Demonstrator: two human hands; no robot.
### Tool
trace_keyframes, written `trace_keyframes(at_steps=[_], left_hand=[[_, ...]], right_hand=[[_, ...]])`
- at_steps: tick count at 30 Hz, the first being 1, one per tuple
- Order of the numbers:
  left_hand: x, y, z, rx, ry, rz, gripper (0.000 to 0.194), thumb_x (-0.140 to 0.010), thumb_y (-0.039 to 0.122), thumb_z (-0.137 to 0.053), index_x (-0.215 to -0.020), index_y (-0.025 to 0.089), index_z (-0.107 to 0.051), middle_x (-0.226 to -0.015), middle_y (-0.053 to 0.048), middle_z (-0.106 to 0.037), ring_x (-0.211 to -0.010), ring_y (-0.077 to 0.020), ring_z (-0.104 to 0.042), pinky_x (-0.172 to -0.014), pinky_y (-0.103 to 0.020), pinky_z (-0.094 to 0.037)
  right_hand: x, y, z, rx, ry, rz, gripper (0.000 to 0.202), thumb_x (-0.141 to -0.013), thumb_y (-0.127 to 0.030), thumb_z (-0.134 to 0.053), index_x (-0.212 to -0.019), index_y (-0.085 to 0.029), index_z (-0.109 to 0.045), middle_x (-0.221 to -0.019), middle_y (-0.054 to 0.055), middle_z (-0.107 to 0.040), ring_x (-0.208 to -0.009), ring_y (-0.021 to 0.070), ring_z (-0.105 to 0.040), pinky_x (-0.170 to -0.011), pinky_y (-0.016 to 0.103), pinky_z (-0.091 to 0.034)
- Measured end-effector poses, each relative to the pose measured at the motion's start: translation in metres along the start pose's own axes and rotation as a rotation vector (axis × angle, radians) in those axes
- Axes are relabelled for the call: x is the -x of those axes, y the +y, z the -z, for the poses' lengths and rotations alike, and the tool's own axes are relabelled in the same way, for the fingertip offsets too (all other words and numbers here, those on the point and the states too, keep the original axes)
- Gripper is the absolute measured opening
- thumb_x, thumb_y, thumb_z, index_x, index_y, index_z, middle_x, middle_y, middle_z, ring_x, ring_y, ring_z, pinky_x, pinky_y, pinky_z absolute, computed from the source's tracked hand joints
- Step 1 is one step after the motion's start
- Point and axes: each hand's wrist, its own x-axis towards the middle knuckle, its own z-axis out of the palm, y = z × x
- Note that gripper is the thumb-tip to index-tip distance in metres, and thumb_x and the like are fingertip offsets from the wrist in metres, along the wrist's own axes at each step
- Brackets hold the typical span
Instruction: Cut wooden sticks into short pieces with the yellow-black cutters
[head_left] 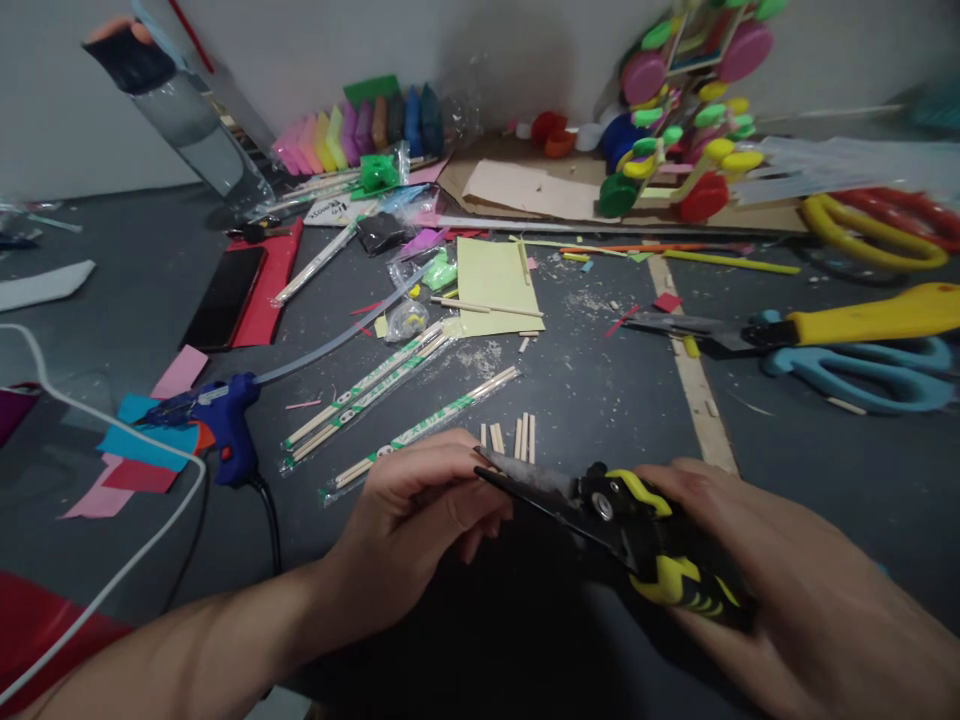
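Note:
My right hand (pixel 795 580) is wrapped around the handles of black-and-yellow snips (pixel 600 510). Their blades are a little apart and point left, the tips at the fingers of my left hand (pixel 427 495). Thumb and fingers of that left hand are pinched together; whatever lies between them is hidden. Just behind the blades are several short cut wooden stick pieces (pixel 525 438). Paired chopsticks in clear-and-green wrappers (pixel 420 430) lie beyond my left hand.
A blue glue gun (pixel 229 425) with cords sits left, near a phone (pixel 225 298) and a water bottle (pixel 199 135). Yellow-handled pliers (pixel 862 318) and blue scissors (pixel 862 378) lie right. A colourful wheeled model (pixel 675 130) stands at the back, beside coloured clay packs (pixel 360 130).

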Motion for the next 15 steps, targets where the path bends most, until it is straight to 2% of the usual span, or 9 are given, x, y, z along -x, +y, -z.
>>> trace_keyframes(at_steps=[6,11,15], left_hand=[[0.000,-0.006,-0.002,0.258,-0.042,0.033,0.019,-0.097,0.022,-0.058,-0.086,0.016,-0.072,-0.078,-0.002,-0.060,-0.060,-0.0064,-0.056,-0.051,-0.016,-0.048],[0.000,-0.006,-0.003,0.380,-0.045,0.047,0.014,-0.094,0.020,-0.064,-0.089,0.018,-0.076,-0.078,-0.001,-0.064,-0.063,-0.0050,-0.060,-0.054,-0.012,-0.051],[-0.002,-0.005,-0.002,0.452,-0.037,0.076,0.013,-0.093,0.019,-0.065,-0.090,0.020,-0.078,-0.079,-0.002,-0.070,-0.064,-0.0051,-0.063,-0.054,-0.011,-0.053]], right_hand=[[0.005,0.000,0.000,0.001,-0.022,0.000,0.032,-0.087,-0.026,-0.053,-0.119,-0.023,-0.050,-0.095,0.008,-0.067,-0.080,0.0235,-0.069,-0.063,0.032,-0.057],[0.010,0.003,-0.004,-0.015,-0.019,-0.014,0.037,-0.085,-0.025,-0.052,-0.123,-0.025,-0.047,-0.102,0.008,-0.069,-0.083,0.0255,-0.069,-0.065,0.034,-0.056],[0.007,0.002,-0.004,-0.038,-0.023,-0.059,0.040,-0.085,-0.027,-0.053,-0.124,-0.026,-0.046,-0.097,0.006,-0.068,-0.080,0.0255,-0.069,-0.061,0.033,-0.056]])
